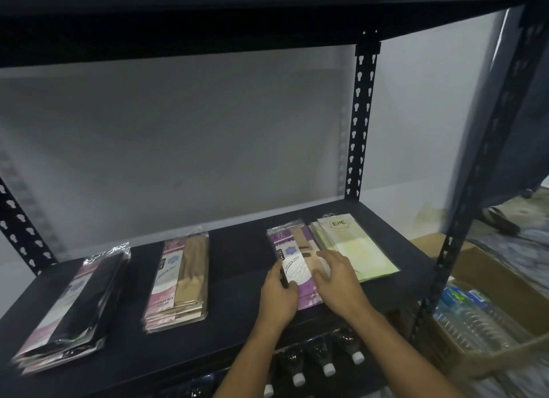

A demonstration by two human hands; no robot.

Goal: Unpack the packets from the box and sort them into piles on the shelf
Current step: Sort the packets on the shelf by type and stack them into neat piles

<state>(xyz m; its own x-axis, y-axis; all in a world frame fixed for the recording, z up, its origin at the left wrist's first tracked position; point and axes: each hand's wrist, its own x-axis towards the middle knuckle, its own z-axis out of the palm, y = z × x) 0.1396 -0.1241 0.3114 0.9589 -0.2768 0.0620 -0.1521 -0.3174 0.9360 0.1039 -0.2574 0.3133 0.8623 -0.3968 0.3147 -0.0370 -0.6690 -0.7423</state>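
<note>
Several piles of flat packets lie on the dark shelf (237, 258): a black pile (80, 305) at the left, a pink and tan pile (178, 278), a purple pile (292, 246) and a pale green pile (356, 249) at the right. My left hand (279, 296) rests on the near left part of the purple pile, thumb along its left edge. My right hand (335, 276) lies flat with straight fingers on the pile's right side, next to the green pile. The near end of the purple pile is hidden under both hands.
A black slotted upright (361, 121) stands at the shelf's back right, another (472, 189) at the front right. Dark bottles with white caps (326, 365) lie on the level below. A cardboard box (490, 278) holding clear plastic bottles (469, 317) sits on the floor at the right.
</note>
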